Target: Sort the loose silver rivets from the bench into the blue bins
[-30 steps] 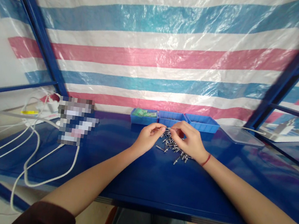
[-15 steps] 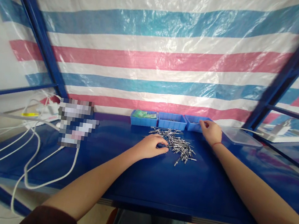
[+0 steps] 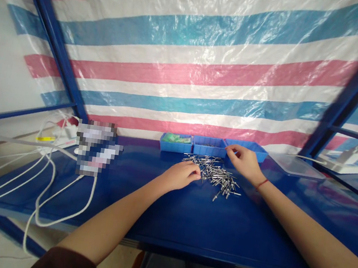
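A loose pile of silver blind rivets (image 3: 221, 177) lies on the blue table. At the pile's left edge is my left hand (image 3: 180, 175), its thumb and fingertips closed together; whatever is between them is hidden. My right hand (image 3: 244, 162) hovers behind and right of the pile, in front of the right blue bin (image 3: 259, 150). Its thumb and forefinger are pinched near the right end of the middle blue bin (image 3: 208, 150), which holds a few small metal pieces. Anything in that pinch is too small to make out.
A left blue bin (image 3: 176, 146) holds green-and-white packets. A clear plastic lid (image 3: 296, 166) lies at the right. White cables (image 3: 89, 201) and a power strip (image 3: 59, 146) take up the left side. Blue frame posts (image 3: 59, 59) and a striped sheet (image 3: 189, 60) enclose the back.
My right hand has moved left, from the right bin towards the middle one. My left thumb and fingers have closed together at the pile. The view has shifted slightly.
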`<state>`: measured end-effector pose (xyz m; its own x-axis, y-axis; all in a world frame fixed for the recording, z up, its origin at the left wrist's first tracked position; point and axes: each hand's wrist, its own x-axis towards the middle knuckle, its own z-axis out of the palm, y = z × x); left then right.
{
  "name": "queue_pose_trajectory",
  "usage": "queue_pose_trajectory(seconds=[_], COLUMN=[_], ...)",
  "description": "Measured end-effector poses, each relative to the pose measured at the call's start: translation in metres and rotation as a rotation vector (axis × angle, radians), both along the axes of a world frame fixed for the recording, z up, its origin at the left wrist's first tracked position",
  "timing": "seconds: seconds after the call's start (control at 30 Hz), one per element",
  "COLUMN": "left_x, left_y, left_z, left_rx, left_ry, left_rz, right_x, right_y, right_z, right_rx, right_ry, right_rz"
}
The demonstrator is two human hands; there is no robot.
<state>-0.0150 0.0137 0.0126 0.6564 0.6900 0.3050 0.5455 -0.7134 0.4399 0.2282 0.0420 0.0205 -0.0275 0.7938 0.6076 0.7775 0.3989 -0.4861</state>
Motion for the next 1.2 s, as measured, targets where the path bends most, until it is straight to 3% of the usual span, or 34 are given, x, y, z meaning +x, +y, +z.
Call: queue_pose_trajectory(seconds=[0.13, 0.27, 0.5, 0.83, 1.0, 1.2], left_x=[0.005, 0.011, 0.016, 0.018, 0.019, 0.019], left_y=[0.004, 0.002, -0.007, -0.005, -0.006, -0.002], left_z=[0.001, 0.004, 0.004, -0.001, -0.001, -0.002], left_rx=[-0.196, -0.396, -0.536, -0.676, -0.627, -0.446], left_ry=[-0.416, -0.658, -0.773, -0.823, -0.779, -0.818], left_rz=[0.088, 0.058, 0.023, 0.012, 0.026, 0.073], right_x=[-0.036, -0.062, -0.07, -0.068, -0.066, -0.062], right_y=[-0.024, -0.045, -0.052, -0.049, -0.048, -0.047], right_z=[0.007, 0.013, 0.016, 0.013, 0.013, 0.015], right_rx=[-0.176, -0.271, -0.284, -0.235, -0.195, -0.169], right_ry=[0.146, 0.359, 0.525, 0.502, 0.459, 0.381], right_rz=[0.378, 0.527, 0.522, 0.517, 0.516, 0.505])
